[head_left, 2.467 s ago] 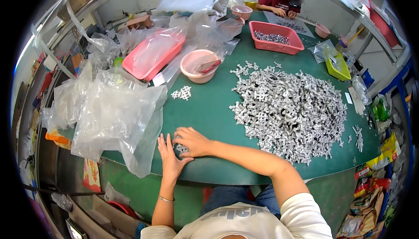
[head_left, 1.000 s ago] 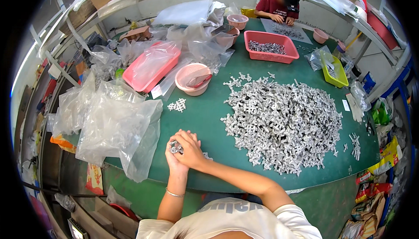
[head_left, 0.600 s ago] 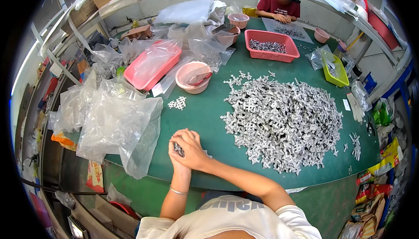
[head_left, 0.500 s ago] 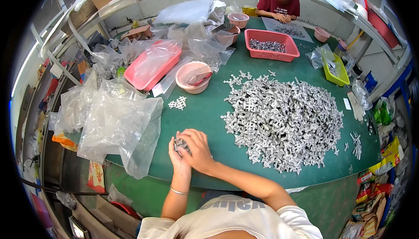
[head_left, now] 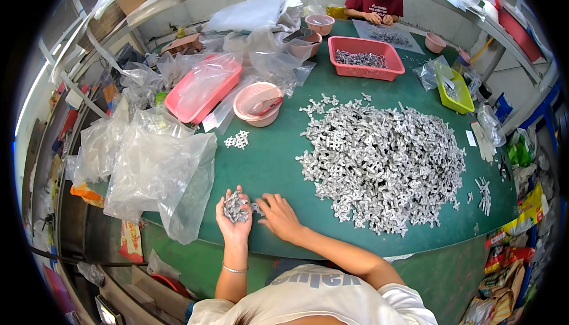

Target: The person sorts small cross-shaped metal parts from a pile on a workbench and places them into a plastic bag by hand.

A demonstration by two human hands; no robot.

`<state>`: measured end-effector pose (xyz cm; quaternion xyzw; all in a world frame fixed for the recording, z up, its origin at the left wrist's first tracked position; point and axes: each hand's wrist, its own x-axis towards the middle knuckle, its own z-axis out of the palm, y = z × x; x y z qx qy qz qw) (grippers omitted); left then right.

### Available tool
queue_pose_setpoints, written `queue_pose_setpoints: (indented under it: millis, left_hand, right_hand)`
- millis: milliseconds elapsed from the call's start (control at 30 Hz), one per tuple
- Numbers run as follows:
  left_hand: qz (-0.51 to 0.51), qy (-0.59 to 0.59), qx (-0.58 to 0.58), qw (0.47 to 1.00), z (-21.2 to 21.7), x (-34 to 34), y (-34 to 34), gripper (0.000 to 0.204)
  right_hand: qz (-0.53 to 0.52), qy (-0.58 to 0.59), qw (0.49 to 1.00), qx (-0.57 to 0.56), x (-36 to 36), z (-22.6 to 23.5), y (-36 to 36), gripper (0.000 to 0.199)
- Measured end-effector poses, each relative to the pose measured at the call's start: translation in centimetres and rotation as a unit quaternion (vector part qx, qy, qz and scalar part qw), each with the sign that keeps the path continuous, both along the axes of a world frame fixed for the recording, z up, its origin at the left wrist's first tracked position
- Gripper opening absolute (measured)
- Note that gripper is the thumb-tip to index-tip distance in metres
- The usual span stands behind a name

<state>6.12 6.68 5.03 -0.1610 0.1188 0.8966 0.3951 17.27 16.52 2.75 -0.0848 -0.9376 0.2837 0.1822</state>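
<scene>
My left hand (head_left: 233,221) is palm up near the table's front edge, cupped around a handful of small silver-grey metal parts (head_left: 236,207). Just to its right, my right hand (head_left: 278,216) is palm down with its fingers spread. Its fingertips are beside a few loose metal parts (head_left: 258,209) on the green tabletop; whether they touch them I cannot tell. A large heap of similar metal parts (head_left: 382,165) covers the table to the right. Farther off, ahead of my left hand, lies a small cluster of these parts (head_left: 237,140).
Clear plastic bags (head_left: 160,171) hang over the left table edge. Beyond are a pink tray (head_left: 204,96), a pink basket (head_left: 243,117) with a red-handled tool, a pink bin (head_left: 367,73) of metal pieces and a yellow-green basket (head_left: 456,102). A person (head_left: 374,2) works at the far end.
My hands were together around the metal parts. Now the right hand has come away to the right and down to the table, and the left palm lies uncovered with the handful in it.
</scene>
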Motion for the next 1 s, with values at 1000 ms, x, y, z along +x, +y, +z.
queue_pose_setpoints:
  millis: [1000]
  left_hand:
    - [-0.123,0.066,-0.075,0.987,-0.4,5.0,2.2,0.028]
  right_hand:
    - [-0.087,0.279,0.877,-0.38,-3.8,5.3,0.5,0.01]
